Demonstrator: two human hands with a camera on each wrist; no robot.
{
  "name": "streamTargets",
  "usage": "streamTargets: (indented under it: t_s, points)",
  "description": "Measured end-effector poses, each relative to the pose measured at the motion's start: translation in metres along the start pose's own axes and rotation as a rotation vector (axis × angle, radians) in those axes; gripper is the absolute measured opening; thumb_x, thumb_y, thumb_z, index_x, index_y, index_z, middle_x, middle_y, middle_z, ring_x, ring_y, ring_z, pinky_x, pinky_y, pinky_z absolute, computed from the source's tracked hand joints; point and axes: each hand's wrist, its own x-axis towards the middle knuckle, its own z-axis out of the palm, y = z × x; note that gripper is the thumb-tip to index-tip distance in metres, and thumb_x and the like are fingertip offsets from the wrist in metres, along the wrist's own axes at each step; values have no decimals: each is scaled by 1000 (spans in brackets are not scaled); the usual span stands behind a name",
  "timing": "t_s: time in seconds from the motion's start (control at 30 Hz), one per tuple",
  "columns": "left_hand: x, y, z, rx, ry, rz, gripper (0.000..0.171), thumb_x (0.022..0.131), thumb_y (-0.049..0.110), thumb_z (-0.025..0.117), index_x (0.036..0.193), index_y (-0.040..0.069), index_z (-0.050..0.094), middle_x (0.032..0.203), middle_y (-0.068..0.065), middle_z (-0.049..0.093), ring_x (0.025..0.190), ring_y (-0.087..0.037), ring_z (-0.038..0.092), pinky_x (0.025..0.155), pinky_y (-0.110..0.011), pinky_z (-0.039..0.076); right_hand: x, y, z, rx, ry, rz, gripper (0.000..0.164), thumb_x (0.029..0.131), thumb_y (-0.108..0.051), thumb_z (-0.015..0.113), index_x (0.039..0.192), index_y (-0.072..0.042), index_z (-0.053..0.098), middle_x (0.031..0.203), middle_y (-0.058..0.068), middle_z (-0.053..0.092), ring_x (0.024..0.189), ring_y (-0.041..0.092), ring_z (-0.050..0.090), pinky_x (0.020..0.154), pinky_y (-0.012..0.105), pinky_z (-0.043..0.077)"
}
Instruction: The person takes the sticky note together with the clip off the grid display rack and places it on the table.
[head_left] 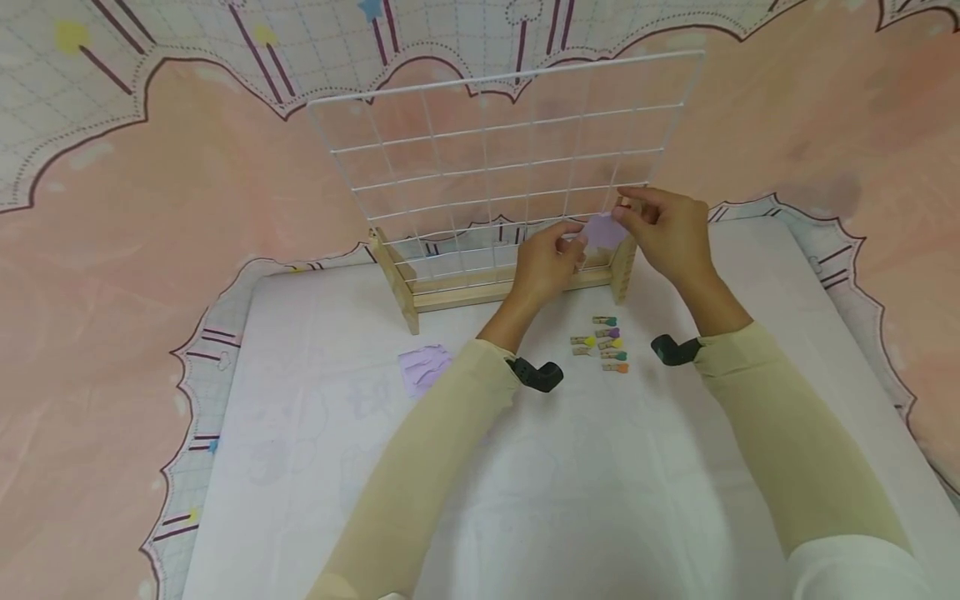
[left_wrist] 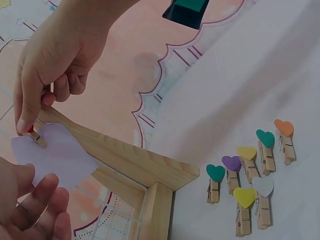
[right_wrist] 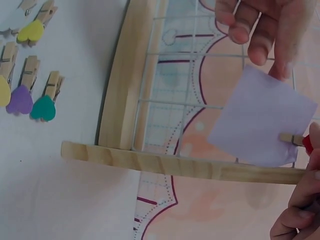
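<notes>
A wire grid panel [head_left: 486, 179] stands upright in a wooden base [head_left: 465, 296]. At its lower right, a light purple square of paper [right_wrist: 260, 112] lies against the wires. My right hand [head_left: 675, 232] pinches a small wooden clothespin [left_wrist: 37, 138] with a red heart on its end, whose jaws are over the paper's edge. Whether they also grip a wire cannot be seen. With thumb and finger, my left hand [head_left: 543, 262] holds the opposite corner of the paper. The left fingertips at that corner are partly hidden in the head view.
Several heart-topped clothespins, among them an orange one [left_wrist: 285, 137] and a purple one [left_wrist: 231, 170], lie on the white tabletop [head_left: 585, 483] below the hands. A creased purple paper [head_left: 424, 368] rests beside the left forearm. A patterned pink cloth [head_left: 150, 233] hangs behind.
</notes>
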Motion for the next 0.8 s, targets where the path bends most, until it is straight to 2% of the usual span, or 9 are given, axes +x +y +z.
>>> streamTargets:
  t_s: [0.17, 0.43, 0.57, 0.8]
  points:
    - [3, 0, 4, -20, 31, 3, 26, 103, 21, 62, 123, 8, 72, 84, -9, 76, 67, -15, 70, 53, -17, 43, 2, 0, 1, -3, 0, -4, 26, 93, -20, 77, 117, -11, 77, 69, 15, 63, 57, 4, 42, 52, 16, 30]
    - [6, 1, 7, -36, 57, -13, 21, 102, 16, 64, 117, 5, 74, 84, -10, 76, 63, -12, 68, 54, -15, 47, 3, -3, -1, 35, -1, 55, 19, 93, -23, 77, 108, -14, 81, 74, 14, 68, 60, 12, 46, 52, 19, 33]
    - [7, 1, 7, -54, 57, -22, 20, 102, 16, 63, 114, 4, 74, 85, -11, 76, 64, -13, 69, 55, -15, 49, 4, -2, -1, 80, 16, 69, 15, 91, -22, 79, 103, -13, 83, 78, 15, 74, 58, 10, 47, 52, 16, 34]
    - [7, 2, 6, -49, 48, -19, 20, 103, 16, 62, 113, 4, 74, 84, -11, 75, 63, -12, 68, 55, -15, 50, 5, -1, 0, 128, 50, 44, 12, 87, -18, 83, 96, -9, 83, 86, 15, 78, 57, 2, 49, 54, 13, 36]
